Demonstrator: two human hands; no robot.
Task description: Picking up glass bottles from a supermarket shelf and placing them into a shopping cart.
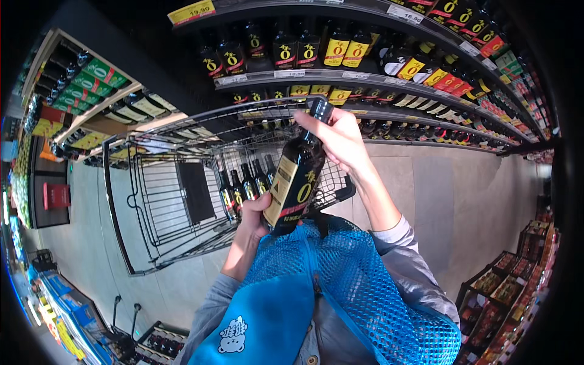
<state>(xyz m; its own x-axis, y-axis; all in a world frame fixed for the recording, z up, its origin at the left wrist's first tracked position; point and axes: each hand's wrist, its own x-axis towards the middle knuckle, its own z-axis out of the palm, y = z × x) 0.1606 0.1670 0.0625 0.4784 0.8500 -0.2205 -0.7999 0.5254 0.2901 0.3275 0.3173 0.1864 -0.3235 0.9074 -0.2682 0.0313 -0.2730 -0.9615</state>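
A dark glass sauce bottle (296, 182) with a black and cream label leans in front of my chest, its black cap towards the shelves. My right hand (340, 141) grips it around the neck, just under the cap. Low on the bottle, my left hand (256, 212) supports the base, thumb against the cream side of the label. Beneath it is a wire shopping cart (157, 228), where several similar dark bottles (248, 182) stand in a row near the end closest to me.
Store shelves (292, 75) packed with bottles curve along the far side, price tags on their edges. A wooden rack (98, 121) of bottles and green packs stands left. Packaged goods (497, 283) fill bins at lower right. My blue mesh vest (351, 269) hangs below my hands.
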